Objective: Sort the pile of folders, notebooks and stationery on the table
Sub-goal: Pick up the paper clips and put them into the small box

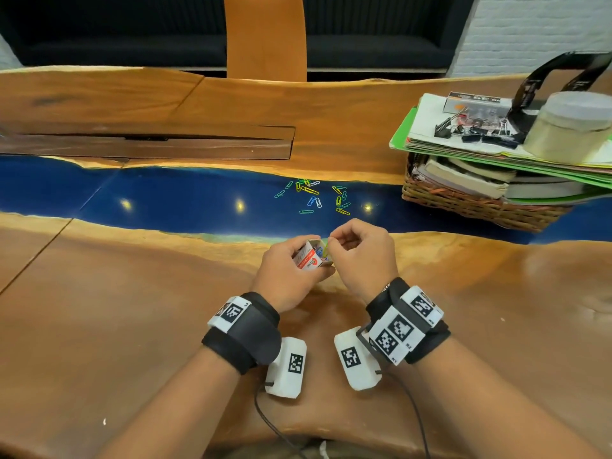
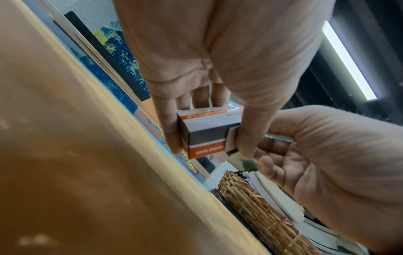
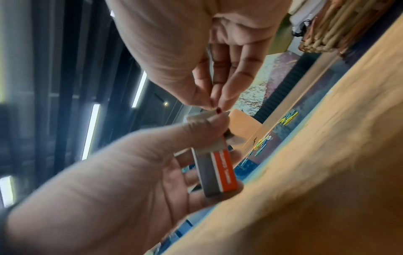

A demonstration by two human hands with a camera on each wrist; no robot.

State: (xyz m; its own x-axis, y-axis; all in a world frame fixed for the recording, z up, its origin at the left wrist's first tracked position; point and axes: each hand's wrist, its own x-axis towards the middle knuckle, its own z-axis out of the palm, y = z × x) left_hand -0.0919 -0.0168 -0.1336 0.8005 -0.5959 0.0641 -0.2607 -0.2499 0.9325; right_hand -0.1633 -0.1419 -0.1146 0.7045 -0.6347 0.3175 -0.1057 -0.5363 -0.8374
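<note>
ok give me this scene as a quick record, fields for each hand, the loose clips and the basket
left hand: left hand holds small clip box, open end up
right hand: right hand pinches a yellow-green paper clip at the box mouth
loose clips: coloured paper clips scattered on the blue strip of the table
basket: wicker basket at right, books inside, folders stacked on top
on folders: binder clips, tape roll

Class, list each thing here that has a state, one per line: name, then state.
Paper clip box: open at the top, gripped by the left hand.
Yellow-green paper clip: pinched by the right hand at the box's opening.
Loose paper clips: scattered on the blue strip.
Wicker basket: filled, folders stacked above its rim.
Binder clips: lying loose on the folders.
</note>
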